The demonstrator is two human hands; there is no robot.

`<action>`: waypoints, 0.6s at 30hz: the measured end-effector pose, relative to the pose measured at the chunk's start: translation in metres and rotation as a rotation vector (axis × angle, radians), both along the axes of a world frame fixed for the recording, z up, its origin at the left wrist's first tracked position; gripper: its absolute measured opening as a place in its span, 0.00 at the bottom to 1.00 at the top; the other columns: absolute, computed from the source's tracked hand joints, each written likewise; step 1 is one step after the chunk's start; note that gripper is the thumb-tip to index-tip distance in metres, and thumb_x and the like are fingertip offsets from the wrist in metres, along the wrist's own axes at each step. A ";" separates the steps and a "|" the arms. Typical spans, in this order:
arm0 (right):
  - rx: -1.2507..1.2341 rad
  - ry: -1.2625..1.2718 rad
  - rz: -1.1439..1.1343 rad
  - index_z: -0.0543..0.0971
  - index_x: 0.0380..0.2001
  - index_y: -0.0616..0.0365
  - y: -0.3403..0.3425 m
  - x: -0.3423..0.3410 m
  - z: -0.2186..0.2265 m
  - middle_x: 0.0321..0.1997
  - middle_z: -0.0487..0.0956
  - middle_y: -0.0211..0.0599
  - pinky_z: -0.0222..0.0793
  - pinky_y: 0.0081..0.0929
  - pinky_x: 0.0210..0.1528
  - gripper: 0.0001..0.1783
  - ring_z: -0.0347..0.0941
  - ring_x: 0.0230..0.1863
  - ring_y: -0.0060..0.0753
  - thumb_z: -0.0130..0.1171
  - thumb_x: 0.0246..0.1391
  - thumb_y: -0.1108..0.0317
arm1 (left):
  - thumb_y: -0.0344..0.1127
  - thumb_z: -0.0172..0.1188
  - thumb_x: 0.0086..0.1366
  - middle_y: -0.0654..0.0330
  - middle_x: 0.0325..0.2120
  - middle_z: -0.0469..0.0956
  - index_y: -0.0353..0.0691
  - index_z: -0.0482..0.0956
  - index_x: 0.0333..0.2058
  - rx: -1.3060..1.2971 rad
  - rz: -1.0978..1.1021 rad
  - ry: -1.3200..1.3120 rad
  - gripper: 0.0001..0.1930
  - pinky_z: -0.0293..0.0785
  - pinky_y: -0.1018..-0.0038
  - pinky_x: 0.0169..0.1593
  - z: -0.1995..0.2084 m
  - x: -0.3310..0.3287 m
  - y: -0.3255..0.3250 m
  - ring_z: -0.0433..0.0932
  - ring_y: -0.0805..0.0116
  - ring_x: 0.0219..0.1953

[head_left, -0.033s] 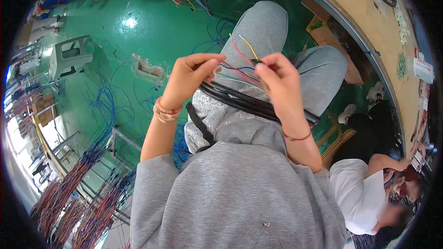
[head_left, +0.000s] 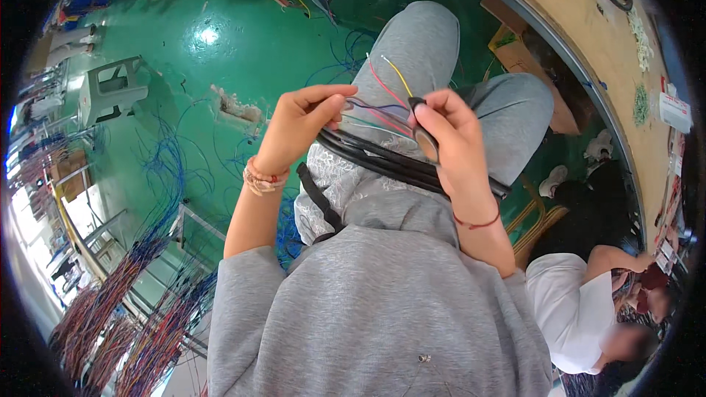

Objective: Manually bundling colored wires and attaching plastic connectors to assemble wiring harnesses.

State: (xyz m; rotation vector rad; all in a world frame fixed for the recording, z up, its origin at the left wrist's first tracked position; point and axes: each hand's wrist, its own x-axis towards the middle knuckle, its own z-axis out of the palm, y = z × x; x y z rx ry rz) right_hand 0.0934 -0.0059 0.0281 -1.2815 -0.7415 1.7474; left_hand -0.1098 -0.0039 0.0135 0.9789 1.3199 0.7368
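While left hand [head_left: 303, 116] pinches wires [head_left: 382, 82], bench edge [head_left: 577, 55] well apart.

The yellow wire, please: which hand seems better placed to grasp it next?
Probably the right hand: it is close to the yellow wire, while the left hand is farther away.
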 end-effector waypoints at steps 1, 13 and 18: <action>-0.247 0.170 0.057 0.72 0.34 0.60 -0.003 0.004 0.002 0.25 0.73 0.26 0.62 0.14 0.26 0.06 0.67 0.25 0.16 0.48 0.52 0.73 | 0.30 0.53 0.59 0.64 0.25 0.76 0.35 0.77 0.38 -0.025 0.000 -0.034 0.10 0.69 0.85 0.30 -0.002 -0.001 -0.001 0.71 0.82 0.26; 0.135 0.172 0.109 0.75 0.36 0.64 0.025 -0.044 -0.017 0.32 0.76 0.34 0.61 0.11 0.29 0.10 0.65 0.26 0.14 0.48 0.52 0.74 | 0.30 0.50 0.61 0.57 0.28 0.77 0.31 0.73 0.38 0.060 0.296 -0.067 0.10 0.72 0.81 0.31 0.013 -0.002 -0.019 0.73 0.78 0.25; 0.216 0.253 0.294 0.76 0.34 0.65 0.058 -0.099 -0.018 0.31 0.77 0.34 0.61 0.13 0.27 0.09 0.67 0.26 0.16 0.48 0.50 0.74 | 0.29 0.52 0.59 0.58 0.29 0.77 0.29 0.73 0.39 0.180 0.498 0.000 0.11 0.74 0.80 0.35 0.018 -0.035 -0.018 0.75 0.76 0.28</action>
